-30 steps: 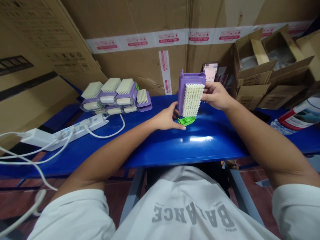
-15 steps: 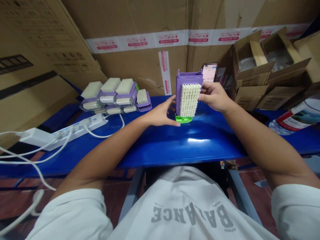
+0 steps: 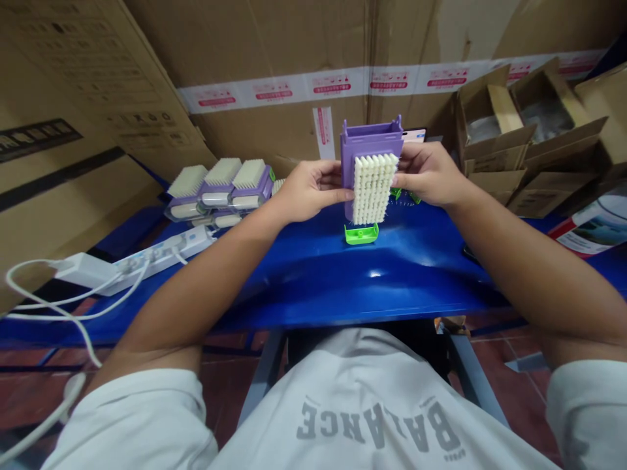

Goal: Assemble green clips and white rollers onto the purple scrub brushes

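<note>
Between my hands stands a purple brush head point(image 3: 347, 160) with cream bristles facing me and an open, hollow top end. My left hand point(image 3: 313, 189) grips its left side, thumb at the front. From the right, my right hand point(image 3: 428, 175) holds the opposite side with the fingers partly hidden behind it. A bright green end cap point(image 3: 361, 235) lies on the blue table just under the brush's lower end, with a small gap visible between them. More green pieces point(image 3: 406, 195) lie behind, below my right hand.
Several finished-looking purple brushes point(image 3: 223, 186) are stacked at the left. A white power strip point(image 3: 157, 258) with cables lies in front of them. Open cardboard boxes point(image 3: 504, 130) and a labelled plastic container point(image 3: 592, 225) stand at the right. A phone point(image 3: 414, 135) leans behind the brush.
The brush has been lifted slightly off the green cap, which stays on the table. My left hand has moved up from beside the cap and closed on the brush.
</note>
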